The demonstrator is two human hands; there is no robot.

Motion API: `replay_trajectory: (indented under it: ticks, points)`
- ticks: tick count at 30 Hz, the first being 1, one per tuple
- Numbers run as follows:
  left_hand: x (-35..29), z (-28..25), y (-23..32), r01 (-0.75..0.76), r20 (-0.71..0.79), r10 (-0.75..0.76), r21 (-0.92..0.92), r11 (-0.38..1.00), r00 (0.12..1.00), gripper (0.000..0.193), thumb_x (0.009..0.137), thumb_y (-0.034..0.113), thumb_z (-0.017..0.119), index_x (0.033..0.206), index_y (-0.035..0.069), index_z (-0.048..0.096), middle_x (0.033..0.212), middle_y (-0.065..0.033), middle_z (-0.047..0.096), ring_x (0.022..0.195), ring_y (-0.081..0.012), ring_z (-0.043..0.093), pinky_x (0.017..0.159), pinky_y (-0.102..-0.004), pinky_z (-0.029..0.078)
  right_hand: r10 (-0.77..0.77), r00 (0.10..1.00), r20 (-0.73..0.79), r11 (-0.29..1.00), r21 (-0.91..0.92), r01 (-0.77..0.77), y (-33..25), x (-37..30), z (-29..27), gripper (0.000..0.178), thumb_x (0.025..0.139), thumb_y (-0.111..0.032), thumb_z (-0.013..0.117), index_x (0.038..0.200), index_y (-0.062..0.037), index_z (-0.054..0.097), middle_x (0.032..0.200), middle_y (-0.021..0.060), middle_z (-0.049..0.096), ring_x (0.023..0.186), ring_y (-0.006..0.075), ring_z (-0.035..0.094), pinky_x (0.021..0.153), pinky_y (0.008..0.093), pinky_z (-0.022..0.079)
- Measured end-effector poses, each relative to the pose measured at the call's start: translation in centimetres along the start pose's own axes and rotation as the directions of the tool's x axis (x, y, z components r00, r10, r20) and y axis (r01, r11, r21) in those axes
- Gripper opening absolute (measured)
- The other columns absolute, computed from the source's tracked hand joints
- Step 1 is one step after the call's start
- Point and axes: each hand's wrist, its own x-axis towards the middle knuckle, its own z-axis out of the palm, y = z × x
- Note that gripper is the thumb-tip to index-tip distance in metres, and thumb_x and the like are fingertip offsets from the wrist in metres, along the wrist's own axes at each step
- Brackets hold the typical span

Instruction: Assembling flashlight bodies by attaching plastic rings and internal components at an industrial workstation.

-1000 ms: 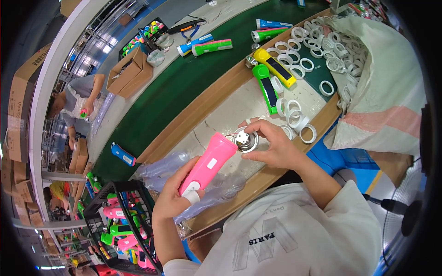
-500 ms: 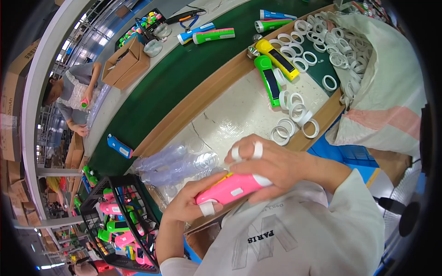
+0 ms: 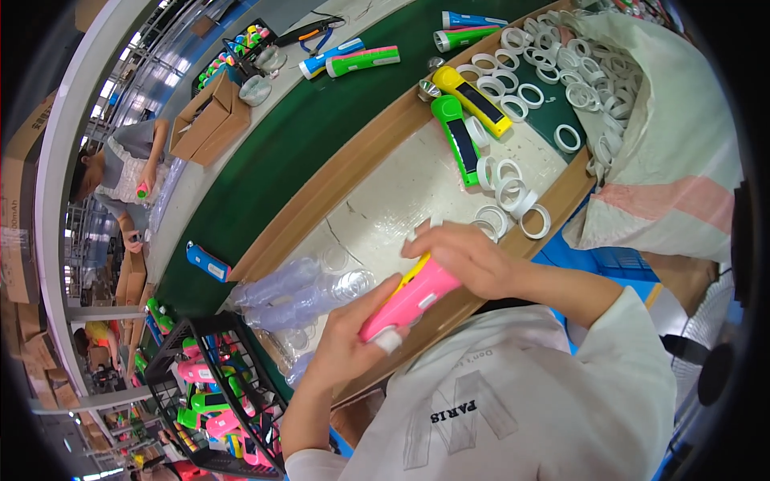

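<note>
My left hand (image 3: 353, 341) is closed round the lower body of a pink flashlight (image 3: 419, 298) with a yellow strip along its side. My right hand (image 3: 465, 255) wraps the flashlight's head end and hides it. White tape bands some of my fingers. Past my right hand, several white plastic rings (image 3: 534, 221) lie beside a green flashlight (image 3: 458, 142) and a yellow flashlight (image 3: 473, 102), both with dark panels. Clear plastic lens discs (image 3: 354, 283) in bags lie on the tray left of my hands.
A cardboard-edged tray (image 3: 353, 216) lies before me on the green belt (image 3: 277, 152). At right stands a white sack (image 3: 674, 136) with more rings. A black basket (image 3: 172, 377) of flashlights is at lower left. Across the belt, a person (image 3: 128, 164) works near an open carton (image 3: 210, 120).
The flashlight has tilted more upright and moved slightly away from my body. My right hand has shifted to cover its head end, where a white ring showed before.
</note>
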Motion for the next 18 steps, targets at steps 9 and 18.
replay_trajectory:
  ticks: [9, 18]
  points:
    - [0.1, 0.6, -0.7, 0.122, 0.072, -0.111, -0.178, 0.976, 0.991, 0.064, 0.076, 0.007, 0.07, 0.136, 0.006, 0.049, 0.104, -0.0164, 0.065, 0.088, -0.0297, 0.066, 0.078, -0.0305, 0.051, 0.148, 0.988, -0.031, 0.979, 0.143, -0.142, -0.4, 0.7, -0.7, 0.042, 0.1, -0.034, 0.037, 0.112, 0.0018, 0.056, 0.101, 0.0111, 0.06, 0.097, 0.0218, 0.059, 0.097, 0.0337, 0.04]
    - [1.3, 1.1, -0.8, -0.126, 0.09, 0.093, 0.513, 0.849, 0.992, 0.066, 0.072, 0.008, 0.073, 0.134, 0.012, 0.052, 0.1, -0.0137, 0.065, 0.083, -0.0239, 0.065, 0.07, -0.034, 0.053, 0.562, 0.827, 0.02, 0.724, 0.472, -0.503, 1.2, 0.6, -0.6, 0.03, 0.094, -0.029, 0.048, 0.102, -0.0006, 0.057, 0.098, 0.0128, 0.062, 0.09, 0.0227, 0.062, 0.087, 0.0329, 0.047]
